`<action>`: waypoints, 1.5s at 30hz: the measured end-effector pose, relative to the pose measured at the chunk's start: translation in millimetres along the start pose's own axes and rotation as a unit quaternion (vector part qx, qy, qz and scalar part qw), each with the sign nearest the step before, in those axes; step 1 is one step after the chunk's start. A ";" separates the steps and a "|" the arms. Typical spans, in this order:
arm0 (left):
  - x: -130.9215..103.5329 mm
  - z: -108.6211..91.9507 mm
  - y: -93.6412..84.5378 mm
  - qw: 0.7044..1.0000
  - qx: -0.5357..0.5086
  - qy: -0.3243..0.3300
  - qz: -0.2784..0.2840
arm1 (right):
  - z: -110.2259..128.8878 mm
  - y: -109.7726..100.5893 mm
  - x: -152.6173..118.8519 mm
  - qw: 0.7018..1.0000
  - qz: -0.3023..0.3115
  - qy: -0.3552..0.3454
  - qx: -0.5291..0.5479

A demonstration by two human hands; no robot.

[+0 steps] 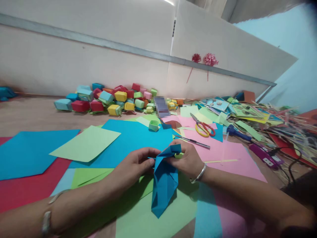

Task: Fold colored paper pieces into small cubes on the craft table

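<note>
A creased piece of blue paper (164,181) is held up between my two hands, its pointed lower end hanging over green sheets. My left hand (141,162) pinches its left edge between thumb and fingers. On the other side my right hand (187,158) is closed around the paper's folded upper part, and the fingertips there are partly hidden by it. Just beyond my hands lie a small green paper box (154,125), a slim craft knife (193,141) and scissors (203,127) with red and yellow handles.
Many small coloured paper boxes (106,97) are heaped against the white wall. A blue glue gun (237,133) and a purple power strip (266,157) with cables lie at right, beside piled paper cards (247,112). A pale green sheet (86,143) rests on blue paper at left.
</note>
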State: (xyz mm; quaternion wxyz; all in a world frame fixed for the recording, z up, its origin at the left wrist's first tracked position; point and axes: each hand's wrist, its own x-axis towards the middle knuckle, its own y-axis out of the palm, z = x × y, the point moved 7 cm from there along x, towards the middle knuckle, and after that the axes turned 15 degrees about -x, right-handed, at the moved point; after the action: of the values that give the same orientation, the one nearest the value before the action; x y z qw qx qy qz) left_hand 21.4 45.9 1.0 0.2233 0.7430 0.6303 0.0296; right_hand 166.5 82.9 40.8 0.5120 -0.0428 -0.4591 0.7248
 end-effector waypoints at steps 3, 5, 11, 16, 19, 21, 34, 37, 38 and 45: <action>2.1 7.3 1.5 0.999 -0.031 -0.030 0.022 | 6.1 0.1 -2.2 1.000 0.004 -0.012 0.019; 2.2 9.8 0.6 0.998 -0.044 -0.041 0.013 | 10.6 -1.0 -3.1 0.999 0.010 -0.024 0.021; 0.1 14.8 -1.9 0.997 -0.023 -0.073 -0.012 | 11.9 -2.5 -4.0 0.998 0.024 -0.029 0.049; -0.2 13.1 -0.7 0.996 0.062 -0.070 -0.003 | 7.0 2.7 -5.3 0.997 0.058 0.031 0.048; 0.7 12.4 1.5 0.995 0.081 -0.063 0.014 | 9.8 3.1 -6.6 0.995 0.069 0.042 0.060; 0.5 9.9 2.5 0.994 0.096 -0.056 0.021 | 11.5 3.0 -7.0 0.995 0.074 0.038 0.058; -7.6 -18.8 13.5 0.965 0.248 0.078 0.020 | 14.9 19.0 -7.7 0.991 0.105 0.077 0.029; -7.1 -19.8 9.9 0.958 0.271 0.090 0.007 | 20.2 15.3 -8.6 0.993 0.093 0.056 0.041; -7.8 -21.1 9.5 0.957 0.274 0.098 0.005 | 21.9 12.6 -8.9 0.995 0.080 0.043 0.041; -14.0 -30.5 17.4 0.948 0.279 0.154 0.019 | 16.8 11.1 -11.4 0.996 0.076 0.012 0.040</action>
State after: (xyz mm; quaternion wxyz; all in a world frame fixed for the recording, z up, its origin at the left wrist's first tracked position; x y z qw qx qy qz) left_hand 24.7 39.7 38.2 -0.0928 0.7736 0.6261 -0.0294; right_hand 155.2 62.9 37.9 0.4621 -0.0662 -0.4186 0.7790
